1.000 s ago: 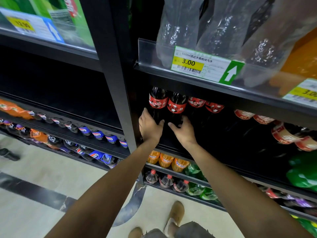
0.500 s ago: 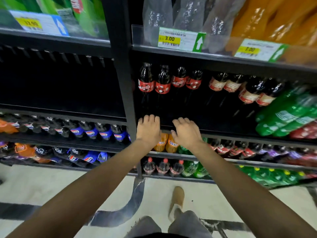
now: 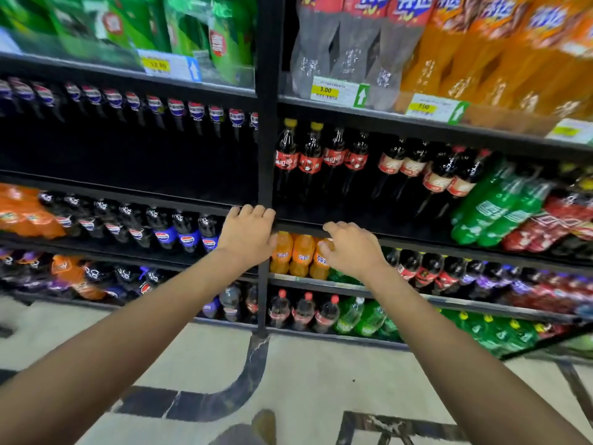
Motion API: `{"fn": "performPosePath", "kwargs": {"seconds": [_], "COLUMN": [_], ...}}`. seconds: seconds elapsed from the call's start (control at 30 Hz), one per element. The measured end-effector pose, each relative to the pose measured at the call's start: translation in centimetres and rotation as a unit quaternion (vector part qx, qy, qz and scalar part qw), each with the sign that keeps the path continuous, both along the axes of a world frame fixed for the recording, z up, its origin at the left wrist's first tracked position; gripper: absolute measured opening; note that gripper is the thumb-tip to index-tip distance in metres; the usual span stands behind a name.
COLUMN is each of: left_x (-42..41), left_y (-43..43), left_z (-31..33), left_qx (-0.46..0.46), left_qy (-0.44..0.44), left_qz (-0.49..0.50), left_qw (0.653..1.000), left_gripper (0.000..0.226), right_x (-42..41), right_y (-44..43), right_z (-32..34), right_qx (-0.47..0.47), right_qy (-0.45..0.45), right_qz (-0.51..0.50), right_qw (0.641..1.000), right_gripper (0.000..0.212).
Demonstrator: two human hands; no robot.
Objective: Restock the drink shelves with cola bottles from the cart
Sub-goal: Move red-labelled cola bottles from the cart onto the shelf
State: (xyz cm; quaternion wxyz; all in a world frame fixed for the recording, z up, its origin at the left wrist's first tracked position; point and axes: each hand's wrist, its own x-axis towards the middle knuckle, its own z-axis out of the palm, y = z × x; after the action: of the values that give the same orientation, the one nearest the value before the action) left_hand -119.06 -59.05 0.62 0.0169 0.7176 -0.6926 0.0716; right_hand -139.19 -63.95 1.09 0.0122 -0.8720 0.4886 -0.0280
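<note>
**Two colas shelved, hands off and empty**

- Change: a second ago each hand was wrapped round a bottle at the left end of the cola row. Now both have let go and pulled back toward centre frame.
- left hand (image 3: 248, 237): holds nothing, fingers together and slightly bent, in front of the upright post (image 3: 266, 155). Can't tell if it touches.
- right hand (image 3: 351, 248): holds nothing, fingers loosely curled, in front of the orange bottles (image 3: 301, 253) one level down.
- cola bottles (image 3: 298, 160): upright, centre frame, just right of the post on the middle shelf (image 3: 401, 229). Row looks tidy.
- Cart: not in view.
- Read: this placement looks finished. Next is likely back to the cart for more, since dark space shows around the row.
</note>
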Motion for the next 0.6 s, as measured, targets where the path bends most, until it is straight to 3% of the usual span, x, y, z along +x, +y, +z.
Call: {"fn": "performPosePath", "kwargs": {"seconds": [0.13, 0.27, 0.6], "left_x": [0.3, 3.3, 16.8], "left_y": [5.8, 13.1, 32.0], "left_z": [0.4, 0.2, 0.7], "left_qx": [0.018, 0.041, 0.086], "left_qy": [0.019, 0.022, 0.051], "left_qz": [0.038, 0.087, 0.336], "left_qw": [0.999, 0.995, 0.936], "left_gripper": [0.049, 0.051, 0.049], "right_x": [1.2, 5.3, 25.8], "right_y": [3.9, 7.9, 20.9], "right_z": [0.0, -1.4, -1.2], "right_qx": [0.004, 0.035, 0.078], "right_qy": [0.018, -0.023, -0.025], "right_qz": [0.052, 0.118, 0.354], "right_qw": [0.998, 0.992, 0.932], "right_gripper": [0.038, 0.035, 0.035]}}
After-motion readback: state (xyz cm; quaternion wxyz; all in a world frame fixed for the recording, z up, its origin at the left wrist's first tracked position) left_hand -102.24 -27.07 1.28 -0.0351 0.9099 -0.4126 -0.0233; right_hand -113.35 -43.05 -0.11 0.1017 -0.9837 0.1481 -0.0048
